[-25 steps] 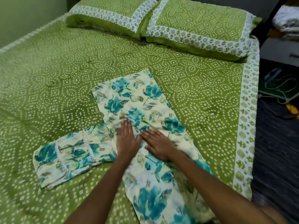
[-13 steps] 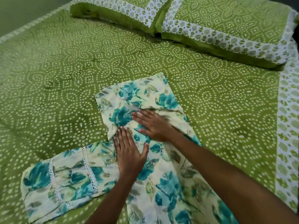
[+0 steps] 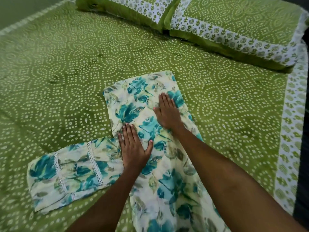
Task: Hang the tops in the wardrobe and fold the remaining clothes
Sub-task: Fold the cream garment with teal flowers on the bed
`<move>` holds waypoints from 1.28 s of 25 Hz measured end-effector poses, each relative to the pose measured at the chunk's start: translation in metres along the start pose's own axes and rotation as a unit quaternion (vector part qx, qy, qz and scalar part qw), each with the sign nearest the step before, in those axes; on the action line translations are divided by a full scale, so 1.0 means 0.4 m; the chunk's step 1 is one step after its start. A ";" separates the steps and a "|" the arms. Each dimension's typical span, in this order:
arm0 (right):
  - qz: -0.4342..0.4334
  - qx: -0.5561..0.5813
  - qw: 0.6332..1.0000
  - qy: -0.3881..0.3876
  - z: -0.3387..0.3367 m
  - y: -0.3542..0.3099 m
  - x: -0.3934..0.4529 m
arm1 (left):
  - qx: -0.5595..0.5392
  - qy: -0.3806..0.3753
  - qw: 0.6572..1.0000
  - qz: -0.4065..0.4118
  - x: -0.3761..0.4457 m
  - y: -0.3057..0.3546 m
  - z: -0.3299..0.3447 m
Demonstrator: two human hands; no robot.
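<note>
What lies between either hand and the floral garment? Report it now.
Nothing visible does. The left hand and the right hand both rest flat, straight onto the floral garment spread on the green bedspread. The pillows sit well beyond it, apart from the cloth.

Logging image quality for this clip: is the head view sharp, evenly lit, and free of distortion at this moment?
Head view: soft, even indoor light, no glare, only faint shadows under the left hand and right hand; the floral garment is fairly sharp at centre, but its sleeve and the bedspread smear toward the edges; wide-angle bending curves the pillows.
</note>
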State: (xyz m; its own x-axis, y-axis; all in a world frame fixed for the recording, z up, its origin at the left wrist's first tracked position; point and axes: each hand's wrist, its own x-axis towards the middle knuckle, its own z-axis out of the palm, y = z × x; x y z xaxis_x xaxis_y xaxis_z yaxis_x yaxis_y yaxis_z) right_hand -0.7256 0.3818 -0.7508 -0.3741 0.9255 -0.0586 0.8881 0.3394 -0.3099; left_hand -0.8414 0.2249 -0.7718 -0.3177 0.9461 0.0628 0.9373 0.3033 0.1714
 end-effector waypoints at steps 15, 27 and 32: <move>0.066 -0.037 0.997 0.018 0.065 0.033 -0.621 | 0.028 -0.082 0.996 -0.028 -0.146 -0.316 -0.162; 0.072 -0.039 0.997 -0.016 0.065 0.031 -0.666 | -0.228 0.016 0.885 -0.406 -0.233 -0.485 -0.295; 0.162 0.205 0.965 -0.024 -0.012 -0.027 -0.637 | -0.463 0.059 0.815 -0.344 -0.184 -0.322 -0.400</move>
State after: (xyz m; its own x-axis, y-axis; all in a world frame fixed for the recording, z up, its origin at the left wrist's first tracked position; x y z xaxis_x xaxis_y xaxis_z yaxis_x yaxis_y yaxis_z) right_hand -0.6384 0.1434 -0.7280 -0.1147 0.9598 -0.2563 0.7845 -0.0708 -0.6160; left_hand -0.9618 0.0980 -0.6411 -0.7845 0.5551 -0.2766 0.0393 0.4896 0.8711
